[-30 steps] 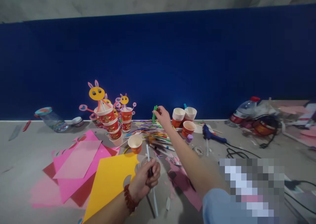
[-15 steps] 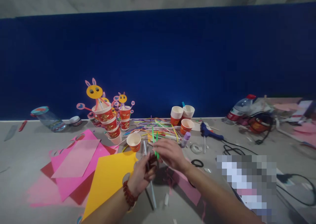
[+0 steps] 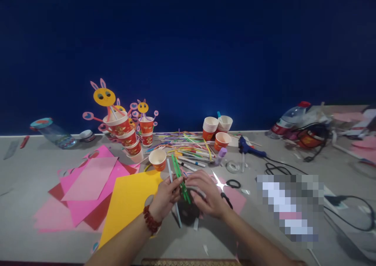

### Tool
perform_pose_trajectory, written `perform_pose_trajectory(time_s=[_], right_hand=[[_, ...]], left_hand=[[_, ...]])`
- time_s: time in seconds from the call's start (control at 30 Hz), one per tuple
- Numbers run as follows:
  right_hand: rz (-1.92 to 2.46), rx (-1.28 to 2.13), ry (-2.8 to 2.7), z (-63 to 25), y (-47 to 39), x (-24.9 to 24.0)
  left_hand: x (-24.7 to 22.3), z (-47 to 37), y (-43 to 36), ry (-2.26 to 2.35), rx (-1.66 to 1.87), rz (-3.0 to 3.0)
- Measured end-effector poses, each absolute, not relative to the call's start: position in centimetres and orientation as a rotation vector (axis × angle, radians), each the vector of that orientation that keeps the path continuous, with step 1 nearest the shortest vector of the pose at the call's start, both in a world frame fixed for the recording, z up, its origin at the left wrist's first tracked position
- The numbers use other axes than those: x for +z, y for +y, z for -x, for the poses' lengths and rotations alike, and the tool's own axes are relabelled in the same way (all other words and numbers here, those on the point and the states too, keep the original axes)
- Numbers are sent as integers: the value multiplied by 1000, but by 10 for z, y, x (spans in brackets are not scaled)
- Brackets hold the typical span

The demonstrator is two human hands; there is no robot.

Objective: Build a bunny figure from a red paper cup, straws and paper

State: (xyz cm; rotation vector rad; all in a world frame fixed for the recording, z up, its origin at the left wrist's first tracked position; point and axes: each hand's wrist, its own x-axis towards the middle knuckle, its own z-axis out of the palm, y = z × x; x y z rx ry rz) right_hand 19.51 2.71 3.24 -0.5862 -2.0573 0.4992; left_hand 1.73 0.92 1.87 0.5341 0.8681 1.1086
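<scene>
My left hand (image 3: 163, 197), with a red bead bracelet at the wrist, is closed on green straws (image 3: 178, 168). A pale, whitish straw (image 3: 169, 171) passes through the same grip, slanting down below the fingers. My right hand (image 3: 207, 191) meets the green straws from the right, its fingers bent around their lower part and the thumb close to their bottom ends. Where its fingertips press is partly hidden. Just right of that hand, open scissors (image 3: 221, 184) with black handles rest on pink paper (image 3: 239, 201). An orange and white paper cup (image 3: 158, 159) stands beyond the straws.
Yellow paper (image 3: 126, 199) and pink sheets (image 3: 89, 180) lie left. Stacked cups (image 3: 126, 129) carry yellow bunny-like faces. Behind are scattered colored sticks (image 3: 188, 141), markers (image 3: 196, 162), a purple-capped glue stick (image 3: 221, 155), tape (image 3: 233, 166), a blue glue gun (image 3: 249, 148) and its cord.
The view has tilted downward. My right hand has shifted slightly right and lower along the green straws, which now lean to the left at the top. The scissors show fully.
</scene>
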Motion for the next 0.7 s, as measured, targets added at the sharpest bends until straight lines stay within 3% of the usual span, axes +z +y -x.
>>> perform_pose_trajectory(time_s=[0.17, 0.27, 0.7], right_hand=[[872, 1045, -1926, -196, 23, 29], [888, 1204, -1959, -195, 22, 20], [924, 1078, -2023, -197, 23, 14]], left_hand=[[19, -19, 7, 878, 1073, -563], [21, -22, 6, 921, 1067, -608], [16, -25, 3, 950, 1049, -701]])
